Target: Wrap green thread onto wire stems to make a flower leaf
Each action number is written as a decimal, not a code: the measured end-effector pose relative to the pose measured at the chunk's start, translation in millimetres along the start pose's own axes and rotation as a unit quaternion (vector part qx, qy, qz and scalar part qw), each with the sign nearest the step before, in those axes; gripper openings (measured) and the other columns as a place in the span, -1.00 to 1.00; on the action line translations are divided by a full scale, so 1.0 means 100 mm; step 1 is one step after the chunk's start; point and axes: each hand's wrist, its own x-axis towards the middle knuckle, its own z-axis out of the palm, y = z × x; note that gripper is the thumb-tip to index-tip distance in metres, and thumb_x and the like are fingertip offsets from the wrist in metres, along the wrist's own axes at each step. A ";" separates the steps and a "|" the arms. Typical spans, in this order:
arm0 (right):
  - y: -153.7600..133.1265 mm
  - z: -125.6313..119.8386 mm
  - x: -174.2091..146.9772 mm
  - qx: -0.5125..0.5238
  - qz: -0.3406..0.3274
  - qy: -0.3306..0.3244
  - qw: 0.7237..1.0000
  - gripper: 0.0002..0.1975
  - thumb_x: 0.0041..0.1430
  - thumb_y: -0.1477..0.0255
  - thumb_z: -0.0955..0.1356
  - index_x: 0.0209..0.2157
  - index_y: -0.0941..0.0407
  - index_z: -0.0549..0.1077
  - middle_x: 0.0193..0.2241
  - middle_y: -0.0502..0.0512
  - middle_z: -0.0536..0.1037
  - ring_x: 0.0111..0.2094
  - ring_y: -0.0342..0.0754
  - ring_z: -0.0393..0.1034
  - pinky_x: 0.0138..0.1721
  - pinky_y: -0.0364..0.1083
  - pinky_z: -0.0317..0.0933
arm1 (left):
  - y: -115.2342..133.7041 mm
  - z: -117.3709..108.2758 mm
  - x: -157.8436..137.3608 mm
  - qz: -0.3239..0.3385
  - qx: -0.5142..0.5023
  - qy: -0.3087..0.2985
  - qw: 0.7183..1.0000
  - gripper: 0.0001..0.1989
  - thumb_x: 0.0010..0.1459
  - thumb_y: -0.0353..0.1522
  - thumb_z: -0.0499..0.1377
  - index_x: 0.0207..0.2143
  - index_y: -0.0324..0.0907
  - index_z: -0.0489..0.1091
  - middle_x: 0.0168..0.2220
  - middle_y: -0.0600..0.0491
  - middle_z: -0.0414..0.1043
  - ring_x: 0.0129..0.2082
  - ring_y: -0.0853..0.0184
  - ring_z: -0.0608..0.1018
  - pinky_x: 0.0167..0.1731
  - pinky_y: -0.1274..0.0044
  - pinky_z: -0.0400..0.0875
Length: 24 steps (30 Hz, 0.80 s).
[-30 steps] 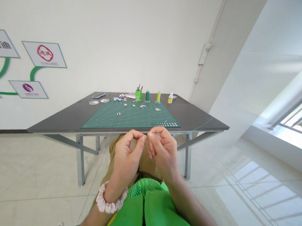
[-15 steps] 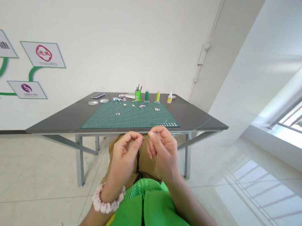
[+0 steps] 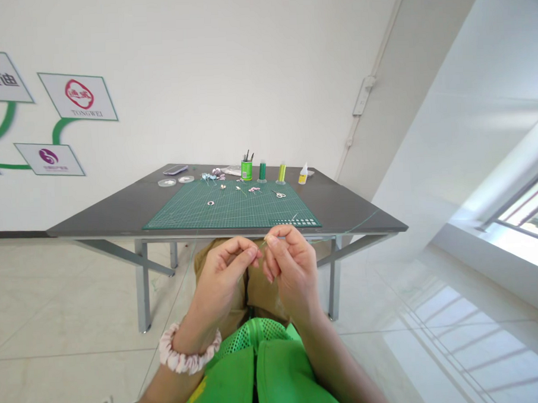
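One thin green strand (image 3: 264, 243) between the hands, near side of the table (image 3: 340, 207), long axis sloping down-left from the right hand (image 3: 294, 269), thumb and forefinger clamped on it, toward the left hand (image 3: 216, 278), fingertips together, grip unclear; beyond: two spools (image 3: 262, 172), one scissors (image 3: 280, 195), one bottle (image 3: 302, 177).

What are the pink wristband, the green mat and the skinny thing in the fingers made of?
Pink wristband: probably soft, matte cloth, as it bunches in puffy folds.
Green mat: likely smooth plastic or rubber; it lies flat with grid lines.
Skinny thing: perhaps thread or wire; it's thin and greenish, too small to tell.
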 end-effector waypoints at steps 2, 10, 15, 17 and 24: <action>0.00 0.00 0.01 0.002 0.002 0.000 1.000 -0.88 0.23 0.40 0.34 -0.41 0.10 0.37 -0.78 -0.25 0.19 -0.77 -0.28 -0.04 -0.72 -0.23 -0.13 | 0.01 0.01 0.00 -0.012 -0.018 -0.002 1.000 -0.84 0.03 -0.38 0.23 -0.58 -0.21 0.40 -0.58 0.14 0.36 -0.50 0.43 0.39 -0.41 0.59 0.27; 0.00 0.00 0.01 -0.007 0.001 -0.010 1.000 -0.89 0.22 0.40 0.34 -0.39 0.10 0.37 -0.79 -0.25 0.19 -0.77 -0.27 -0.05 -0.70 -0.22 -0.13 | 0.03 0.02 0.01 -0.004 -0.013 0.017 1.000 -0.85 0.03 -0.34 0.22 -0.55 -0.22 0.42 -0.57 0.13 0.36 -0.48 0.43 0.38 -0.39 0.59 0.28; 0.00 0.02 0.02 -0.015 0.007 -0.010 1.000 -0.87 0.21 0.38 0.34 -0.40 0.10 0.36 -0.79 -0.25 0.18 -0.77 -0.28 -0.07 -0.71 -0.23 -0.14 | 0.02 0.02 0.01 0.018 0.032 0.021 0.999 -0.83 0.03 -0.37 0.22 -0.58 -0.20 0.36 -0.58 0.17 0.31 -0.50 0.45 0.34 -0.40 0.60 0.26; -0.01 0.01 0.03 -0.022 0.005 -0.006 1.000 -0.87 0.22 0.38 0.34 -0.40 0.10 0.36 -0.79 -0.25 0.17 -0.77 -0.28 -0.06 -0.71 -0.23 -0.14 | 0.02 0.03 0.02 0.021 0.046 0.021 0.999 -0.83 0.03 -0.37 0.22 -0.58 -0.20 0.35 -0.58 0.17 0.30 -0.51 0.45 0.33 -0.41 0.60 0.25; -0.04 -0.01 0.05 -0.036 0.002 0.005 0.999 -0.83 0.22 0.32 0.34 -0.40 0.10 0.35 -0.78 -0.25 0.15 -0.76 -0.27 -0.05 -0.70 -0.22 -0.14 | 0.01 0.00 0.03 0.019 0.060 0.017 0.998 -0.83 0.03 -0.36 0.21 -0.58 -0.19 0.34 -0.58 0.14 0.30 -0.49 0.40 0.34 -0.39 0.56 0.24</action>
